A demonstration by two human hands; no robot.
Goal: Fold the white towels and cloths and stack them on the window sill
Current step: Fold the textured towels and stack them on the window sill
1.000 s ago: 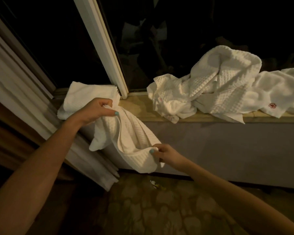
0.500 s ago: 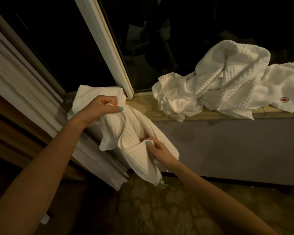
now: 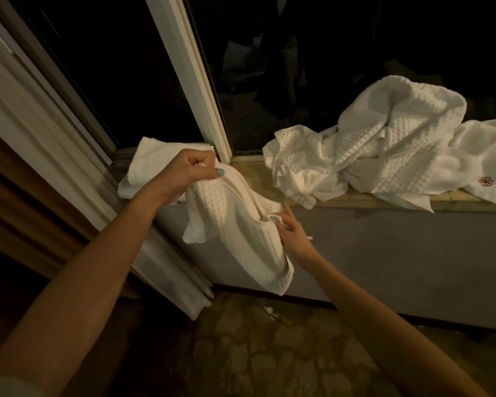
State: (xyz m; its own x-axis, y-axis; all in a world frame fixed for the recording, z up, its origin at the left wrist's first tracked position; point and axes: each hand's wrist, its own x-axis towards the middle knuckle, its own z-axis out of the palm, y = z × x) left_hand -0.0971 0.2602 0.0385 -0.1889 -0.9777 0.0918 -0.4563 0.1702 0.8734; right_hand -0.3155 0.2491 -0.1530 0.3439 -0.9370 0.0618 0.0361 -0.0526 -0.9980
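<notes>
Towel, one, in two hands

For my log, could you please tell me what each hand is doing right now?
Left hand: grips white waffle-weave towel.
Right hand: pinches the same towel's edge.

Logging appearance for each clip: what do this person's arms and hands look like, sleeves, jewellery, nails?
The left forearm and right forearm are bare, no sleeves on them. The left hand and right hand each show a turquoise-painted nail. No watch, bracelet or ring is visible. A pale patch in the lower left corner may be a sleeve edge.
</notes>
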